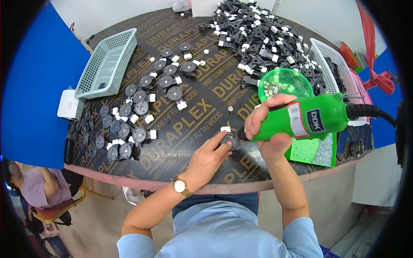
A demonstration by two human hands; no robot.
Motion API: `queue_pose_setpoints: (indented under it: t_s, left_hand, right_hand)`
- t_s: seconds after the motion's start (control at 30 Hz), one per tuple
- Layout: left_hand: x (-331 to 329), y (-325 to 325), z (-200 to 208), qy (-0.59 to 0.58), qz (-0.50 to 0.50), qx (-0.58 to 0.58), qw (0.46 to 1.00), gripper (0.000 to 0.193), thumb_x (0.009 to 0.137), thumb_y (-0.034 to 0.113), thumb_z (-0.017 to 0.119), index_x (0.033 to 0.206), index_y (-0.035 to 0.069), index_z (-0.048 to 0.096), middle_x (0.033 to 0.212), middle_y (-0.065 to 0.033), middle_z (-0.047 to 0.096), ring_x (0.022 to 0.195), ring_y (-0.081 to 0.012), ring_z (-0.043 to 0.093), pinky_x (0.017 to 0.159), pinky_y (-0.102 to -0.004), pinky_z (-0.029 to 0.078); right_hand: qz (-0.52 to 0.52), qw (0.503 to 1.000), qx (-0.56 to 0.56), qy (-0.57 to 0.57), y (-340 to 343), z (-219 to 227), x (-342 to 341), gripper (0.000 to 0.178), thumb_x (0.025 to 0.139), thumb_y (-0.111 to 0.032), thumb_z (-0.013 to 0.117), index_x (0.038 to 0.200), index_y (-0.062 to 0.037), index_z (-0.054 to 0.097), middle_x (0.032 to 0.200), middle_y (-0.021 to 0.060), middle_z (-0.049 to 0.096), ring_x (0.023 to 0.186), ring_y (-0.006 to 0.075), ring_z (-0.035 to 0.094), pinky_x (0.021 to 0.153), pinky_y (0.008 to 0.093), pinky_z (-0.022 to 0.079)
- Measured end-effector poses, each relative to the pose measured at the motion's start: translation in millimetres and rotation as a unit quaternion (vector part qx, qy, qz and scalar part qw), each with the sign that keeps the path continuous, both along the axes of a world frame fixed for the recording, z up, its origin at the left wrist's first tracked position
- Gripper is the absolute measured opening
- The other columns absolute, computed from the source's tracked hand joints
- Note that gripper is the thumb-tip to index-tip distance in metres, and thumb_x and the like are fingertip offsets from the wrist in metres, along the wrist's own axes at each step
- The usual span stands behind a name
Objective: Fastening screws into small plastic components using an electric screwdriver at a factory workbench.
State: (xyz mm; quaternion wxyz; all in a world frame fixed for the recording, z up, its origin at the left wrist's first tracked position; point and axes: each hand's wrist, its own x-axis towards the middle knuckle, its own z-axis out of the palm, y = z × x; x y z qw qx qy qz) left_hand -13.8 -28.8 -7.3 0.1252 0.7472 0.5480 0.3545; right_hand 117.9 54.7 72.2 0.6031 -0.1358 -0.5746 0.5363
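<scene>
My left hand [206,161], with a gold watch at the wrist, presses its fingers and thumb on a black disc-shaped part [232,140] with a white tab. The part lies on the dark table and the fingers partly cover it. My right hand [275,148] is wrapped round a green electric screwdriver [282,121], held sideways just right of the part. A black cable [365,112] leaves its right end. The screwdriver's dark tip points left near the disc; I cannot tell whether they touch.
Similar disc parts [140,134] lie grouped at the left. A blue-grey basket [114,64] stands behind them, beside a white box [71,105]. Black-and-white parts [254,38] are heaped at the back right. Nearer are a green bowl [301,79] of small metal pieces and a green tray [329,161] of screws.
</scene>
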Motion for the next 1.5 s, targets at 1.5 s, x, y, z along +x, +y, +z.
queue_pose_setpoints:
  t_s: [1.5]
  left_hand:
    - [9.7,-5.5,17.3,0.137,0.047,-0.004,0.990,0.030,0.069,0.011,0.068,0.097,0.005,0.061,0.101,-0.0115,0.055,0.090,-0.0261,0.056,0.075,-0.0367,0.047]
  right_hand:
    - [-0.225,0.973,0.028,-0.049,9.6,18.8,89.2,0.063,0.079,-0.060,0.055,0.107,-0.0042,0.043,0.063,0.0027,0.045,0.049,0.0109,0.045,0.042,0.0236,0.036]
